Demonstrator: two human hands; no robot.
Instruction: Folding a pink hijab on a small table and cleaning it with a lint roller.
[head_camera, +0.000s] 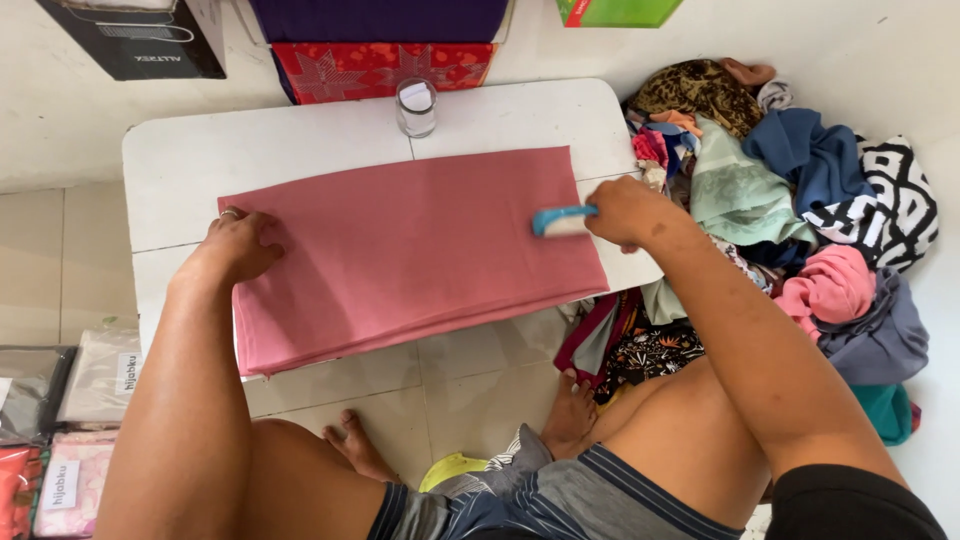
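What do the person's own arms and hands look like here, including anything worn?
Both arms are bare down to the hands. The left hand wears a thin ring on one finger. The right hand shows no ring or glove; a black short sleeve covers that upper arm.

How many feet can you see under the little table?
2. One bare foot rests on the floor tiles below the pink cloth. The other bare foot is further right, beside the patterned fabric on the floor. Both are partly hidden by the legs.
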